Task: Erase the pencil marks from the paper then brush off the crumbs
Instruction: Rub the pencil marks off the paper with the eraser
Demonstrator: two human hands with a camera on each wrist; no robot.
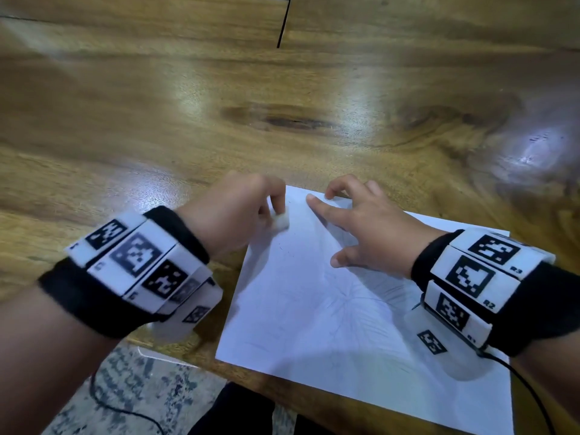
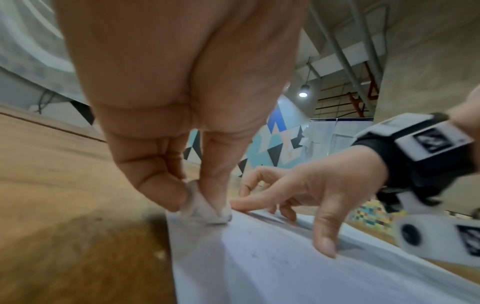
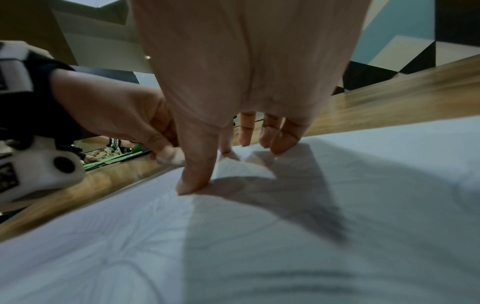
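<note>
A white sheet of paper with faint pencil lines lies near the table's front edge. My left hand pinches a small white eraser between thumb and fingers, its tip pressed on the paper's far left corner. The same eraser shows grey and worn in the left wrist view, and partly behind my thumb as the eraser in the right wrist view. My right hand is spread, its fingertips pressing the paper flat just right of the eraser. Pencil lines fan out near the right wrist.
The glossy wooden table stretches far beyond the paper. Its front edge runs under my wrists, with patterned floor below. A black cable trails from the right wristband across the paper's corner.
</note>
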